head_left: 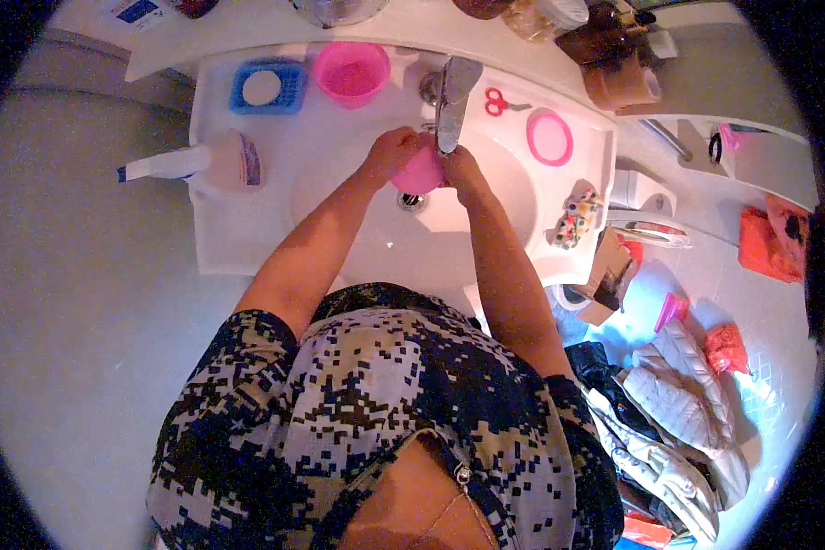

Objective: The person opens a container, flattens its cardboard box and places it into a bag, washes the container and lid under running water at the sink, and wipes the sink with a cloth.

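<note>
Both of my hands are over the sink basin (339, 229), just below the metal faucet (449, 105). Between them is a pink round item (418, 172), perhaps a cup or small bowl. My left hand (395, 154) is wrapped round its left side, and my right hand (461, 172) grips its right side, close to the spout. The fingertips are partly hidden behind the item and the faucet. Beneath the pink item the drain (412, 201) shows.
Around the basin lie a blue soap dish (293, 99) with white soap, a pink bowl (352, 73), red scissors (497, 103), a pink ring-shaped lid (550, 137), a spotted cloth (577, 218) and a spray bottle (225, 163). Clothes (674, 403) lie on the floor at right.
</note>
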A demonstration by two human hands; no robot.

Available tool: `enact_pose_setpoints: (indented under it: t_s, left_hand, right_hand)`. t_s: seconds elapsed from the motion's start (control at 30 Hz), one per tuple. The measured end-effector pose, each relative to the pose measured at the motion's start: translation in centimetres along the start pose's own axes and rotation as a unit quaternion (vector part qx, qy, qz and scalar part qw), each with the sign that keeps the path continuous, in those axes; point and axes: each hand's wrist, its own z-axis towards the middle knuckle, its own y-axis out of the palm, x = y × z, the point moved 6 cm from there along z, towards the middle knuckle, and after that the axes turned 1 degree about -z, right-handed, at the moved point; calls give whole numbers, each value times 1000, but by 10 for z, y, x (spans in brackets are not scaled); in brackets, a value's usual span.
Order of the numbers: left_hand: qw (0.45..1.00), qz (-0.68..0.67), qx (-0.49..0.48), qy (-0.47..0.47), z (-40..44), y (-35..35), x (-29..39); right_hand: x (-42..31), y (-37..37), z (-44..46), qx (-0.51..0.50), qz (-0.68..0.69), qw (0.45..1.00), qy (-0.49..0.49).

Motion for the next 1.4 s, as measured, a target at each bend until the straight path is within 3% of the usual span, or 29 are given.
enact_pose_setpoints:
  t_s: [0.1,0.2,0.23,0.3,0.4,0.5,0.53,0.6,0.67,0.73,0.8,0.83,0.9,0.93,1.03,1.13,1.27,1.37,1.4]
  left_hand:
    - [971,-232,13,-61,-3,-2,4]
    - [901,-430,-8,-65,-10,4,6]
    - [905,-420,-14,-72,-10,4,3]
    - [911,-401,-27,-96,-15,9,-6]
    - [997,-79,-24,11,-11,-4,12]
    - [988,143,-35,38,-3,9,32]
    - [978,201,-31,43,0,9,37]
    - [999,-21,-34,26,-7,1,37]
    - [977,-212,-12,-28,-14,-5,33]
    - [923,-364,35,-119,-22,-9,26]
    - [903,-407,39,-134,-23,-4,15]
    - [892,-427,42,-141,-23,-2,8]
    - [973,-218,-20,-66,-16,3,5]
    - [992,-108,-51,-27,-12,6,8]
    - [998,-51,-29,11,-4,20,16]
    - [966,-237,-91,-45,-10,17,21]
    - [922,-370,-2,-111,-24,1,15]
    - [933,-344,-16,-104,-25,-1,3]
    - [942,-323,-27,-89,-21,1,-2]
  right_hand:
    - [11,-8,10,-16,151,971,-182]
    - [26,-9,9,-56,240,944,-218]
    - [29,-8,4,-2,219,955,-199]
    - [29,-11,1,-19,120,972,-201]
    - [31,-17,9,-54,-46,983,-171]
    - [27,-17,18,2,-282,944,-172]
    - [13,-20,11,42,-267,947,-174]
    - [9,-27,14,69,-163,961,-214]
    - [24,-41,32,44,-54,967,-246]
    - [26,-39,23,29,60,978,-197]
    - [26,-35,13,-8,108,983,-150]
    - [26,-34,14,20,-24,981,-193]
    - [25,-30,17,73,-286,917,-270]
    - [0,-21,-6,96,-298,921,-230]
    - [-13,-15,1,128,-507,835,-169]
    - [-6,-27,11,102,-303,920,-228]
    - [26,-41,27,50,98,975,-193]
    - [28,-32,15,10,63,988,-138]
    - [32,-30,16,16,-89,991,-95]
